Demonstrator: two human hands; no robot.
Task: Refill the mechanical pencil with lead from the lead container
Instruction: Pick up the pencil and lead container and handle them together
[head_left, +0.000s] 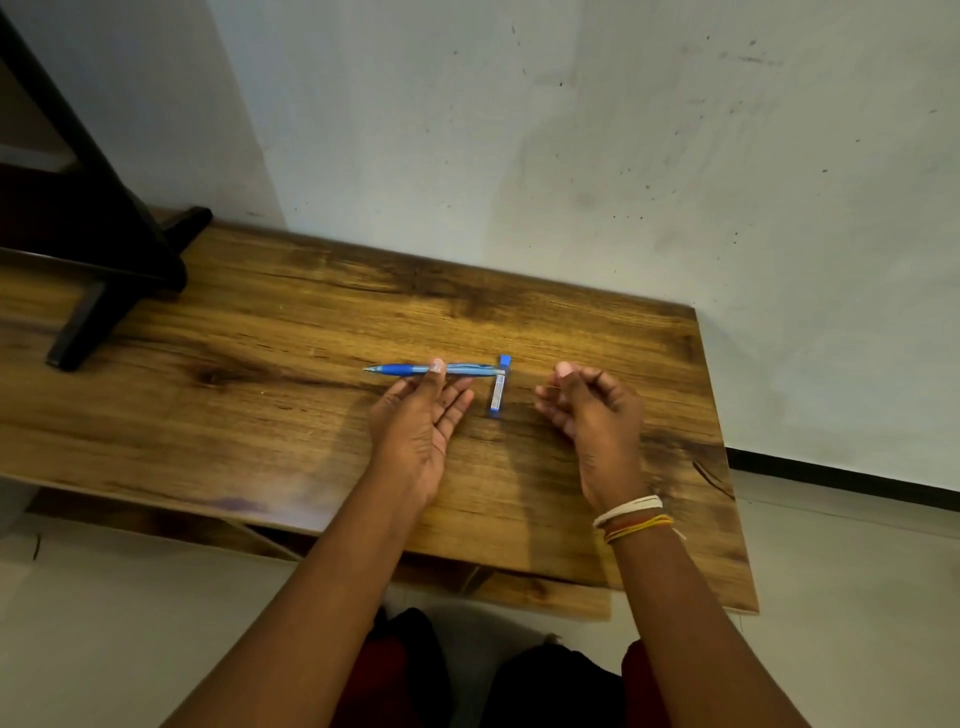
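A blue mechanical pencil (410, 369) is level over the wooden table (270, 332), tip pointing left. My left hand (415, 426) is palm up and pinches the pencil's middle between thumb and fingers. The pencil's rear end reaches the lead container (497, 391), a slim white and blue case lying on the table with its blue cap (505, 359) at the far end. To the right of the container, my right hand (589, 410) has its fingers curled, with thumb and forefinger pinched on what looks like a thin lead (546, 386) pointing left.
A black stand (104, 280) rests its foot on the table's far left. A pale wall (571, 156) runs right behind the table. The table's right edge (727, 467) drops to a light floor. My knees are below the near edge.
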